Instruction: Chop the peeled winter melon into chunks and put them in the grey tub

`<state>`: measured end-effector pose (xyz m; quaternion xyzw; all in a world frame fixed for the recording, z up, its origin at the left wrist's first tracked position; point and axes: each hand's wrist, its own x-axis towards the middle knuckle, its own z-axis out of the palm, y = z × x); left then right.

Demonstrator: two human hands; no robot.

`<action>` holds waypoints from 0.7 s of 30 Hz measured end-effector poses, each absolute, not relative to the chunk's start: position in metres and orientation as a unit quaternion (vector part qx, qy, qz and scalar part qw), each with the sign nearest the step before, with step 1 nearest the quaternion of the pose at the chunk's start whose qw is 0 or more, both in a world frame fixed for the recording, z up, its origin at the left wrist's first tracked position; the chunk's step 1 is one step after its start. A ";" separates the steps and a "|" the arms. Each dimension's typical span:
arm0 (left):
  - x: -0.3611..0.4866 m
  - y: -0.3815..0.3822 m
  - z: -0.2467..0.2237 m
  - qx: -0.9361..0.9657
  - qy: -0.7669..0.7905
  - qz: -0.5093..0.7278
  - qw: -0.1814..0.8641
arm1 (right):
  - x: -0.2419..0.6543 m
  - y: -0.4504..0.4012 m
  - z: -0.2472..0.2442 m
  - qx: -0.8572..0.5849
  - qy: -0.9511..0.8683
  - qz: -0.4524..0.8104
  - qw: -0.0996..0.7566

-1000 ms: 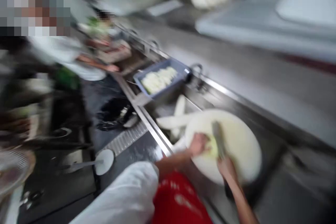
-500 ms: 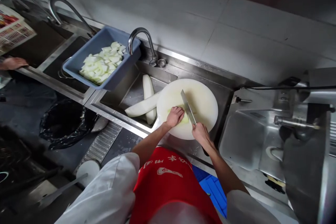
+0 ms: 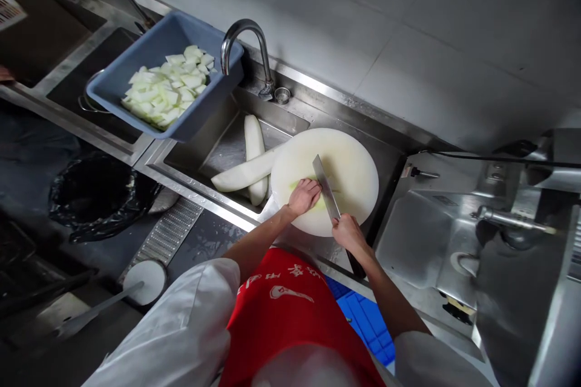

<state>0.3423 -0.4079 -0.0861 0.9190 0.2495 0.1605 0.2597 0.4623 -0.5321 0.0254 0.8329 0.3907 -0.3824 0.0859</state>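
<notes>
Gourd piece [image 3: 321, 201], pale green and mostly hidden by fingers, lies on the round white cutting board [image 3: 354, 160], on its side nearer the left hand [image 3: 305, 196]. That hand holds the piece against the board, its fingers curled and close together. The right hand [image 3: 347, 231] is closed around the handle of a cleaver [image 3: 327, 187] (the blade slants across the board, just beside the left fingertips). Two long peeled gourds [image 3: 255, 151] lie crossed in the metal sink [image 3: 222, 154], left of the board; one reaches the board's edge. Beyond them, a blue-grey tub [image 3: 190, 27] holds cut gourd chunks [image 3: 167, 94] (a loose heap), near a curved faucet [image 3: 247, 25].
</notes>
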 end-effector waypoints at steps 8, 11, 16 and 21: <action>0.335 -0.405 -0.091 0.912 0.228 0.163 0.299 | 0.453 -0.499 -0.007 0.844 0.367 -0.381 0.086; 0.334 -0.403 -0.092 0.909 0.223 0.170 0.308 | 0.455 -0.497 -0.009 0.842 0.367 -0.389 0.076; 0.335 -0.402 -0.093 0.909 0.216 0.186 0.304 | 0.461 -0.502 0.002 0.842 0.378 -0.378 0.077; 0.336 -0.403 -0.095 0.910 0.208 0.217 0.287 | 0.462 -0.523 0.021 0.842 0.402 -0.353 0.066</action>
